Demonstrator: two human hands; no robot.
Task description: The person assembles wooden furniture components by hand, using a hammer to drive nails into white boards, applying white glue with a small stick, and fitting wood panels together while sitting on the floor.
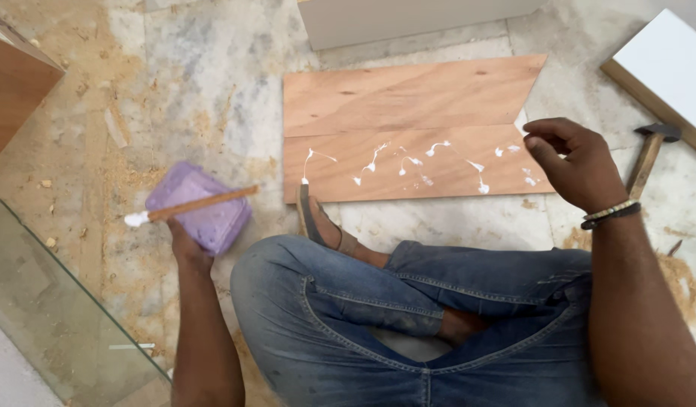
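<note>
My left hand (184,245) holds a purple plastic tub (201,207) from below, with a wooden stick (197,204) lying across it; the stick's left tip carries white glue. My right hand (578,160) hovers with loosely curled fingers over the right end of the nearer plywood panel (393,169), holding nothing. That panel bears several white glue streaks. A second plywood panel (408,94) lies against its far edge. I sit cross-legged in blue jeans (408,316), a sandalled foot (318,222) touching the near panel's edge.
A hammer (649,154) lies on the marble floor right of my right hand. A white board (664,64) sits at far right, another white board (408,19) at top. A glass sheet (54,309) lies at lower left, a wooden cabinet (13,83) at upper left. Sawdust covers the floor.
</note>
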